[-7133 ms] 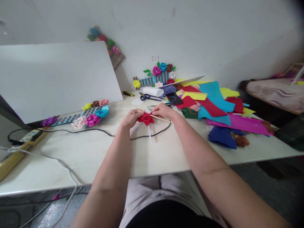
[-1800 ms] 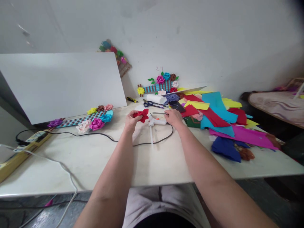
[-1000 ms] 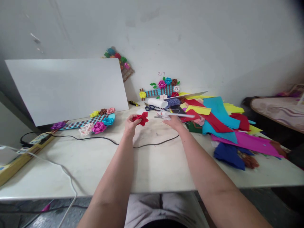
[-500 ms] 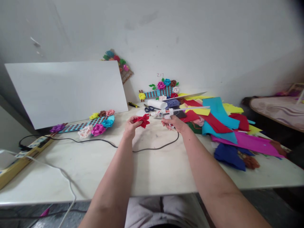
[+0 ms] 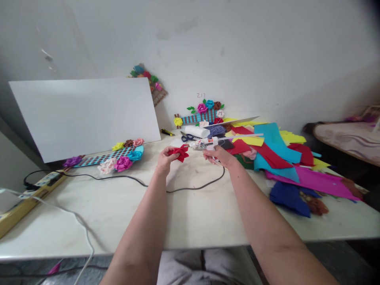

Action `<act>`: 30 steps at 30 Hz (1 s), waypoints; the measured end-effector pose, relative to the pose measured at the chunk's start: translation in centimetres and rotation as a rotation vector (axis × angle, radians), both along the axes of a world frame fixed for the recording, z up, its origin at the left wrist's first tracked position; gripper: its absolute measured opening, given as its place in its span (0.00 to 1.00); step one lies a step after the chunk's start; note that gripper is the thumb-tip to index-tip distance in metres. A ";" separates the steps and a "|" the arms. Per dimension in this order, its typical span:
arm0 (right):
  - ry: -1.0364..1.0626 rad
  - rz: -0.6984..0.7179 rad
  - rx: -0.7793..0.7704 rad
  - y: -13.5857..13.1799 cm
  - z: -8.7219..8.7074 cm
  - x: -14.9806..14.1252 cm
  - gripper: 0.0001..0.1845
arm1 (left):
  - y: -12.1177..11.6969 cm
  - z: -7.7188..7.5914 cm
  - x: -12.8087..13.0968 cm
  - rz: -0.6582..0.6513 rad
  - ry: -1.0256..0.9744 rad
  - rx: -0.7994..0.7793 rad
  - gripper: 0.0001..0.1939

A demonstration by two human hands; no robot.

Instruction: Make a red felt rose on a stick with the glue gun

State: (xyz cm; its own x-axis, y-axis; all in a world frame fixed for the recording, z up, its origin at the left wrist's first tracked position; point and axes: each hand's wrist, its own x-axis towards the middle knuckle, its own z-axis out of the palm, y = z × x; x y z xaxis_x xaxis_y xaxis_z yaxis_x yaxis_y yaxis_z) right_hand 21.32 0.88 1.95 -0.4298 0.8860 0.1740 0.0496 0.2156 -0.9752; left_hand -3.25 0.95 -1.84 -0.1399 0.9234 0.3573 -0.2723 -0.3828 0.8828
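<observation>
Between the fingertips of my left hand (image 5: 165, 160) is a red paper flower (image 5: 181, 154), its petals pointing right. My right hand (image 5: 219, 156) is wrapped round the handle of a white hot glue gun (image 5: 203, 143). The gun's nozzle points left and lies close to the flower; whether they touch I cannot tell. A long pale glue stick (image 5: 245, 137) sticks out of its back end. From the handle a black cord (image 5: 192, 189) runs left over the white table (image 5: 204, 225).
Coloured crepe paper (image 5: 273, 146) is heaped at the right. Scissors (image 5: 187, 137), a cutter knife (image 5: 168, 132) and a white roll (image 5: 197, 131) lie behind my hands. Flower-trimmed woven pieces (image 5: 102, 157) and a white board (image 5: 86, 118) are at left, near a power strip (image 5: 38, 192).
The glue gun's nozzle and the red flower are slightly farther apart, and the flower has turned a little. Both hands keep their hold. The whole view has shifted slightly.
</observation>
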 end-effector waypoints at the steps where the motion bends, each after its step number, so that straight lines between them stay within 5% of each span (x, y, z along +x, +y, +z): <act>1: -0.007 0.006 0.000 0.1 -0.1 0.0 0.22 | 0.0 0.0 0.0 0.000 -0.005 -0.003 0.17; 18: -0.026 0.042 0.053 0.4 -0.3 -0.3 0.21 | -0.7 0.8 0.6 0.038 0.090 -0.007 0.17; 30: -0.041 0.043 0.065 0.7 -0.5 0.0 0.21 | -0.6 0.5 0.3 -0.070 -0.078 -0.042 0.17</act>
State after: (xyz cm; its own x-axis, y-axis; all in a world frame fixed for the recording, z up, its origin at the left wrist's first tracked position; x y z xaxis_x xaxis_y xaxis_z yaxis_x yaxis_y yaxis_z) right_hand 21.33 1.53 1.46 -0.4748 0.8541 0.2125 0.0785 0.2815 -0.9563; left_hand -2.98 0.39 -1.31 -0.1002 0.9458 0.3090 -0.3658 -0.3238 0.8725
